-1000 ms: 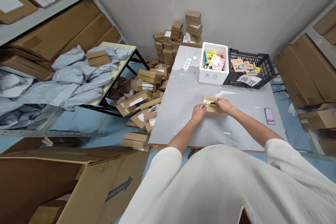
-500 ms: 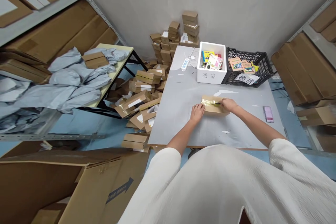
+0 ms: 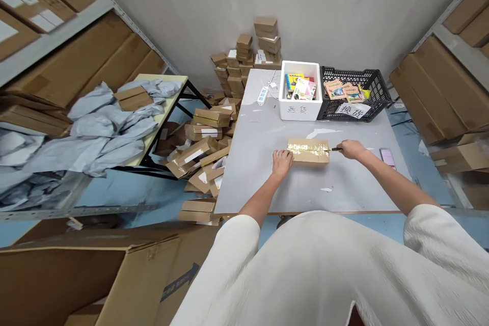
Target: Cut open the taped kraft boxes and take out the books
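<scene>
A small brown cardboard box lies on the grey table, with shiny clear tape running along its top seam. My left hand grips the left end of the box, fingers resting on its top edge. At the opposite end, my right hand is closed around a box cutter. The cutter's tip meets the right end of the taped seam. How deep the blade sits is too small to tell.
Behind the box stand a white foam bin with booklets and a black crate. A phone lies at right, a power strip at back left. Parcels pile up on the floor at left; grey bags cover a side table.
My right hand has drawn the box cutter rightward along the taped seam, from the middle of the box to its right end. My left hand stays at the left end.
</scene>
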Demonstrator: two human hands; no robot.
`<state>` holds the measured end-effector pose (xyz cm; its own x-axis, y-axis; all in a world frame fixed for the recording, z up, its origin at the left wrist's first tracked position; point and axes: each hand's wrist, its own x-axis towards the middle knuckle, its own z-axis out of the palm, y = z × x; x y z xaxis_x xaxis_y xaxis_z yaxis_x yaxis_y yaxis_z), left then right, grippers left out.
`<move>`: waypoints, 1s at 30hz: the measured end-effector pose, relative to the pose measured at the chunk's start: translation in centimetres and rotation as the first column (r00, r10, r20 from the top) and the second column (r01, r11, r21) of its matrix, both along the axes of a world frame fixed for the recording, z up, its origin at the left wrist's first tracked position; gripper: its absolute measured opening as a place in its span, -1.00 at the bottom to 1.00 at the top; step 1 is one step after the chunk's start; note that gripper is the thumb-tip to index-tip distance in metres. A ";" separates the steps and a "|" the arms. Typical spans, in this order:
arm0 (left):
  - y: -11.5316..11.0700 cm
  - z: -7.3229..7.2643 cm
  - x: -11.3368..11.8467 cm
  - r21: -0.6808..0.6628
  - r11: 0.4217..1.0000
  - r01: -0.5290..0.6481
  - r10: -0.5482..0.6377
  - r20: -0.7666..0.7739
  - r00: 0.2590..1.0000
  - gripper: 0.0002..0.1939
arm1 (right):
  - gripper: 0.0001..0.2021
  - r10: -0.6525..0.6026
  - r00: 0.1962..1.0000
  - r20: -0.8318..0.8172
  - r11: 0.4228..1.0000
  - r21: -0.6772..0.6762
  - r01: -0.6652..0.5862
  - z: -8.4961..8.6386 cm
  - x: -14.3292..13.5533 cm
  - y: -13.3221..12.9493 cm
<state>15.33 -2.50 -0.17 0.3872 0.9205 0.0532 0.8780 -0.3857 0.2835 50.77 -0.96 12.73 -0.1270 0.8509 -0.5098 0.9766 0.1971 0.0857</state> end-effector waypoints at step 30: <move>3.3 4.2 12.3 -0.331 0.905 0.268 -0.351 -0.224 0.909 -0.24 | -0.62 -0.163 0.867 -0.470 0.985 -0.028 0.171 -6.6 8.0 -3.8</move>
